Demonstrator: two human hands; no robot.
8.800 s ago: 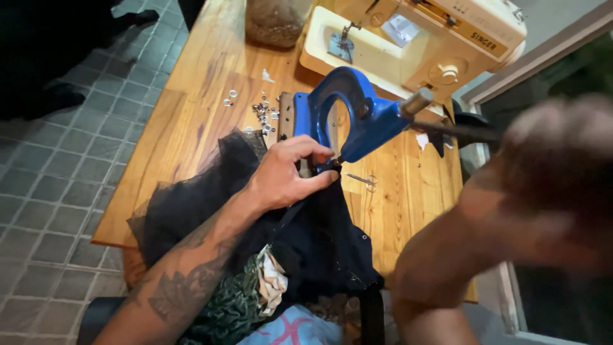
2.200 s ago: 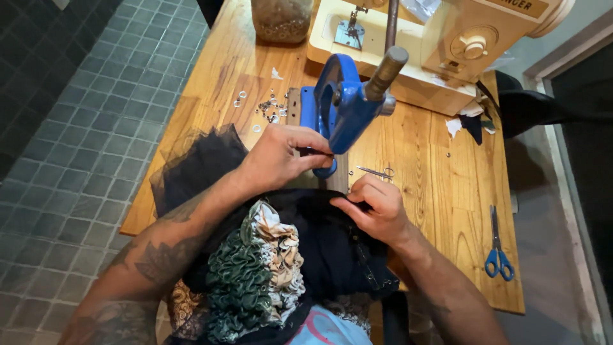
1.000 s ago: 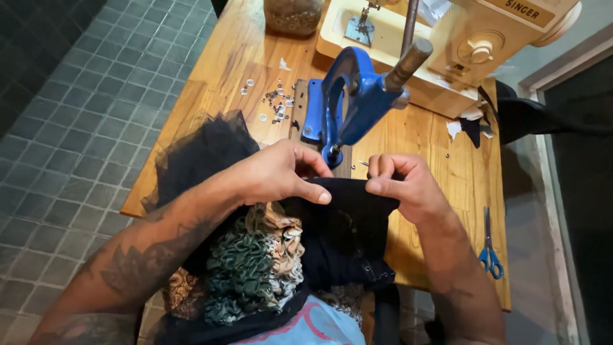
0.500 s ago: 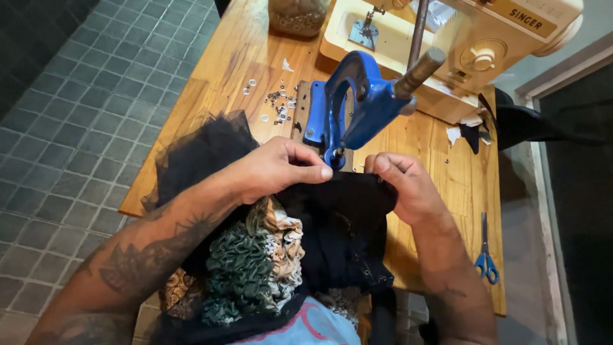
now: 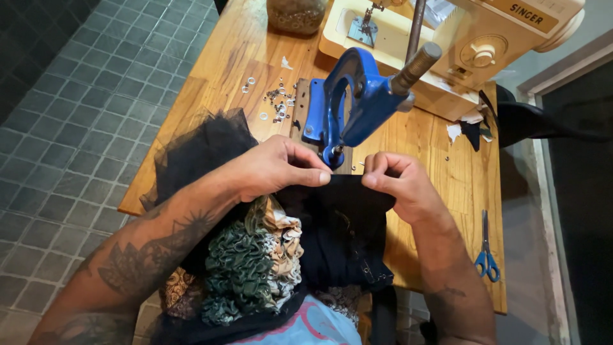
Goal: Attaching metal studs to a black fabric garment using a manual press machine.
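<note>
A bundle of ruffled green and cream fabric [image 5: 255,262] lies bunched in the lap of a person seated at a wooden bench [image 5: 447,191], and beside it a black garment [image 5: 348,223] is drawn up over the bench edge. The left hand [image 5: 271,167] pinches the black cloth's top edge in a closed grip, thumb over fingers, while the right hand [image 5: 399,185] clenches the same edge just beside it, so the fabric is stretched taut between them directly under the nose of a blue hand press [image 5: 354,105]. Both sets of fingertips sit very near the press die, and a pinch looks likely if the lever [image 5: 415,64] drops while they are there. The cloth could also slip sideways under uneven tension and take its fitting off the mark, or a fold of the black tulle [image 5: 201,153] heaped at the left could stray beneath the die. Beyond the press, small metal eyelets [image 5: 274,102] lie scattered loose on the wood, easy to sweep off with a sleeve of fabric. Blue-handled scissors [image 5: 486,255] rest near the right edge, well apart from the work, and a cream sewing machine [image 5: 472,45] stands at the far end.
</note>
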